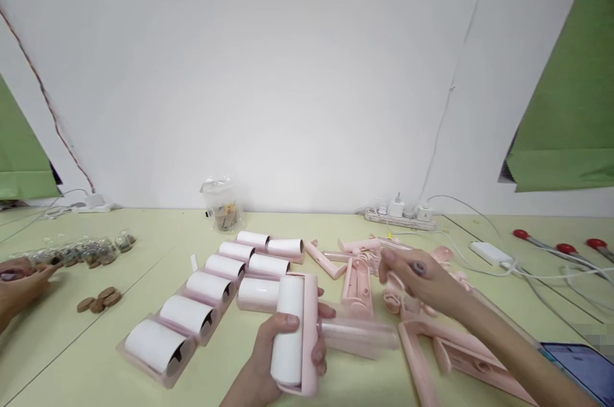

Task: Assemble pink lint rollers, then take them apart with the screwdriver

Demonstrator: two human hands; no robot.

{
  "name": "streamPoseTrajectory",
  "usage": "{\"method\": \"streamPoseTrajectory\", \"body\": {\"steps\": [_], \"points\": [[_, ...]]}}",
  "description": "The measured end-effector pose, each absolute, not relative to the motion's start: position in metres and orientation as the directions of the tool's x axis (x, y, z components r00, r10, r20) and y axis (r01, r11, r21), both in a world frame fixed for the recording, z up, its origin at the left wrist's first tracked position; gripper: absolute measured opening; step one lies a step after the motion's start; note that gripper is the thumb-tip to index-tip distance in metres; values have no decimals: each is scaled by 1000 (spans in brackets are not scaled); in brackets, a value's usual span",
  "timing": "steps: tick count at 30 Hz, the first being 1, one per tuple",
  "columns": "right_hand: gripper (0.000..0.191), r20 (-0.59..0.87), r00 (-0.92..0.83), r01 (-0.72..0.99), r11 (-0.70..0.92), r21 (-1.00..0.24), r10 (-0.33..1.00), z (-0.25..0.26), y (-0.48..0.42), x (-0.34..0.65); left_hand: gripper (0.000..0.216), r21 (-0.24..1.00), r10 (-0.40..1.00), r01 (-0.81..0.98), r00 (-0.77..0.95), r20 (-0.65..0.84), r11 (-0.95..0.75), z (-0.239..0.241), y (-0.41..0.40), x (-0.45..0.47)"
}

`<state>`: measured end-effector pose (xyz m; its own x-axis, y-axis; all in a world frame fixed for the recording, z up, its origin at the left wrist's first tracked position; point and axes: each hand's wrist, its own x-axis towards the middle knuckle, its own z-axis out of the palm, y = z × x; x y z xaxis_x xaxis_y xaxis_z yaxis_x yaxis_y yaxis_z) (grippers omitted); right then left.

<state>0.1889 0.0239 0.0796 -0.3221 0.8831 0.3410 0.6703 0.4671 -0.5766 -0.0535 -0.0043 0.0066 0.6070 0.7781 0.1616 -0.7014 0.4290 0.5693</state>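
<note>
My left hand is closed around a lint roller, a white paper roll in a pink housing. From the housing's right side a clear pinkish handle sticks out, blurred. My right hand, with a grey ring, is over a pile of loose pink parts. Its fingers are curled together, and whatever lies in them is hidden. Beside it lie a pink housing and small curved pink pieces. Left of my left hand, several white rolls in pink covers lie in two rows.
A co-worker's hand is at the far left, near small glass jars and cork discs. A plastic bag and power strip stand by the wall. Cables, red-tipped rods and a phone lie right.
</note>
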Motion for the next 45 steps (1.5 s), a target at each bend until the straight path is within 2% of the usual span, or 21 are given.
{"method": "streamPoseTrajectory", "body": {"steps": [2,5,9,11,14,16,19,22,26,31,35,38,40,43,44,45], "points": [[50,357,-169,784,345,-517,919,74,40,197,36,545,844,-735,529,90,403,7,-6,-50],[47,392,-1,860,201,-470,920,55,66,212,38,513,881,-755,473,-4,407,7,-6,-48],[51,410,152,858,86,-507,900,43,84,234,45,492,887,-766,461,-30,415,7,-5,-49],[55,441,174,831,109,-545,880,50,83,239,43,472,880,-769,473,-32,431,7,-6,-48],[52,508,80,776,267,-572,857,69,68,231,39,447,874,-779,485,-16,440,7,-7,-45],[45,552,-101,723,442,-530,828,78,51,215,39,447,866,-775,500,1,447,8,-8,-43],[38,553,-452,646,684,-339,700,78,21,178,44,488,858,-751,513,7,445,9,-10,-41],[40,515,-639,620,779,-95,572,65,-1,142,53,529,865,-734,502,-1,426,8,-12,-40],[50,582,-609,653,757,-17,539,48,-12,121,56,549,872,-739,488,37,390,7,-14,-39],[53,719,-583,647,751,131,377,42,-7,131,32,536,804,-708,588,89,459,5,-21,-32],[48,638,-717,592,729,342,283,51,-4,141,26,531,731,-641,680,57,555,10,-26,-26],[39,585,-765,570,705,423,268,63,-10,144,33,537,706,-616,706,51,577,17,-25,-25],[37,561,-789,544,709,449,251,72,-15,147,36,557,664,-553,748,3,620,21,-24,-29],[37,510,-824,488,767,415,248,83,-13,161,35,619,453,-251,871,-192,744,18,-27,-42],[37,512,-812,504,778,376,279,86,-9,169,37,631,441,-212,868,-229,746,16,-28,-46],[37,529,-773,563,761,321,349,88,-2,178,39,642,505,-263,834,-224,720,13,-29,-49]]}}
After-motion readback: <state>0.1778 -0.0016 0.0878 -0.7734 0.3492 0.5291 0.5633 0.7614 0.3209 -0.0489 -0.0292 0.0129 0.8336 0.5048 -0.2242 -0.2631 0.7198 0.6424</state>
